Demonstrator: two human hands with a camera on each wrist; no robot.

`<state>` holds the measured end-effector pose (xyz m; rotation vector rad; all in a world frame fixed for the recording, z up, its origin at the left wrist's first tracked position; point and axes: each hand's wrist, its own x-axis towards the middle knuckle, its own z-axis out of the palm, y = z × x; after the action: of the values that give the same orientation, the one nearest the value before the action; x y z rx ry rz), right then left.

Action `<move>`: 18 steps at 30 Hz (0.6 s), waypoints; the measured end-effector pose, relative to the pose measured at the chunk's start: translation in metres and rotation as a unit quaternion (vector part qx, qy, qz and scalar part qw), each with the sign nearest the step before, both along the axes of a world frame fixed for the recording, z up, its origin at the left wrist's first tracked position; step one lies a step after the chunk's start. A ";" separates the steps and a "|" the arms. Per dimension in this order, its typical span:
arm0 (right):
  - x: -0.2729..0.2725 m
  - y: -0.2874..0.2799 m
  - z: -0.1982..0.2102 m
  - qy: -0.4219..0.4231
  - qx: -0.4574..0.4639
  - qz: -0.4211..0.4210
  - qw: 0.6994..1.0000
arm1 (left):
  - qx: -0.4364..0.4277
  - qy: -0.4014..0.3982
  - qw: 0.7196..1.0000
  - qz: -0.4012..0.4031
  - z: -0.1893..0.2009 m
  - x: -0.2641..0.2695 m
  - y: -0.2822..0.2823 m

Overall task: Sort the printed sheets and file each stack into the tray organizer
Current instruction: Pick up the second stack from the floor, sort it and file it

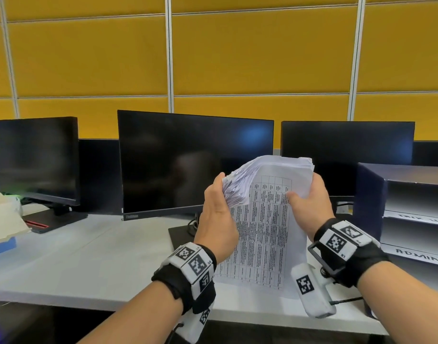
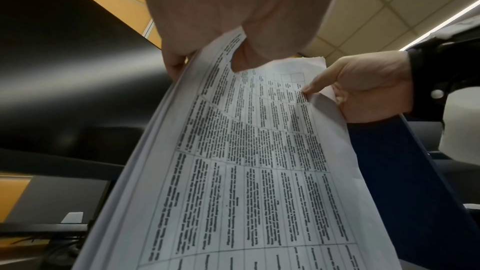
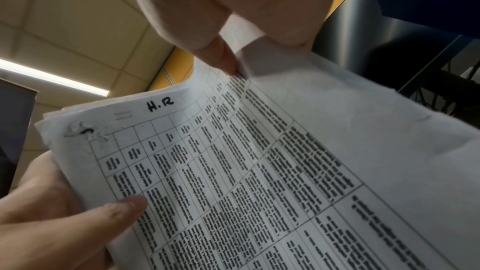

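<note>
While both hands grip sheets, printed text unreadable

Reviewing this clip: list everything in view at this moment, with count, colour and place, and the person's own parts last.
printed sheets: one thick stack, white with black table print, held upright above the desk; "H.R" handwritten at the top of the front sheet.
tray organizer: one, dark blue with pale shelves, right on the desk; one shelf label reads "ADMIN", another is not readable.
monitors: three, black, screens dark, in a row at the back of the desk.
desk: one, white.
wall panels: yellow, behind the monitors.
left hand: grips the stack's left edge, fanning the sheets.
right hand: grips the right edge, thumb on the front sheet.
wrist bands: two, black with white marker tags.
</note>
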<state>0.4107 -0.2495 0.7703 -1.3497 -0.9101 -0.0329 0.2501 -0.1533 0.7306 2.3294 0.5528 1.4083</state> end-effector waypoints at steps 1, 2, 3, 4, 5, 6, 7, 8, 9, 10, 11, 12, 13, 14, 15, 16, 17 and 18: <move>0.000 0.000 0.000 -0.001 -0.002 -0.001 1.000 | 0.002 -0.001 1.000 0.000 0.000 -0.001 0.000; 0.001 0.000 0.000 -0.002 -0.004 -0.001 1.000 | 0.007 -0.003 1.000 0.003 0.000 -0.001 -0.001; 0.001 0.000 0.000 -0.003 -0.005 -0.001 1.000 | 0.019 -0.007 1.000 0.008 0.000 -0.002 -0.002; 0.001 0.000 0.000 -0.004 -0.007 -0.002 1.000 | 0.034 -0.013 0.999 0.013 0.001 -0.003 -0.002; 0.001 0.001 0.000 -0.004 -0.008 -0.003 1.000 | 0.050 -0.020 0.998 0.017 0.001 -0.004 -0.002; 0.001 0.001 0.000 -0.004 -0.010 -0.004 1.000 | 0.067 -0.024 0.997 0.022 0.002 -0.005 -0.001; 0.001 0.001 0.000 -0.006 -0.011 -0.006 1.000 | 0.088 -0.026 0.995 0.027 0.003 -0.006 0.000; 0.002 0.001 0.000 -0.008 -0.012 -0.009 1.000 | 0.110 -0.028 0.993 0.030 0.005 -0.007 0.002; 0.002 0.001 -0.001 -0.010 -0.012 -0.011 1.000 | 0.128 -0.032 0.991 0.029 0.007 -0.008 0.004; 0.003 0.001 -0.001 -0.010 -0.012 -0.011 1.000 | 0.137 -0.042 0.989 0.021 0.009 -0.009 0.005; 0.003 0.001 -0.001 -0.009 -0.013 -0.011 1.000 | 0.132 -0.056 0.990 0.012 0.012 -0.011 0.007; 0.003 0.001 -0.001 -0.008 -0.012 -0.011 1.000 | 0.108 -0.074 0.991 0.002 0.014 -0.012 0.007; 0.003 0.001 -0.001 -0.007 -0.011 -0.011 1.000 | 0.061 -0.091 0.994 -0.010 0.017 -0.013 0.009; 0.004 0.000 0.000 -0.005 -0.008 -0.008 1.000 | -0.003 -0.107 0.994 -0.024 0.020 -0.014 0.010; 0.005 0.000 0.000 -0.002 -0.006 -0.005 1.000 | -0.071 -0.121 0.989 -0.038 0.022 -0.015 0.013; 0.006 0.000 0.000 0.003 -0.006 -0.001 1.000 | -0.134 -0.132 0.981 -0.051 0.023 -0.015 0.018; 0.008 -0.001 -0.002 0.011 -0.008 0.006 1.000 | -0.187 -0.137 0.971 -0.059 0.023 -0.016 0.022; 0.010 -0.002 -0.003 0.025 -0.010 0.018 0.999 | -0.229 -0.132 0.962 -0.065 0.023 -0.017 0.027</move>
<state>0.4207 -0.2514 0.7672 -1.3458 -0.8938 0.0378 0.2329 -0.1266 0.7535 1.7514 0.5632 1.3321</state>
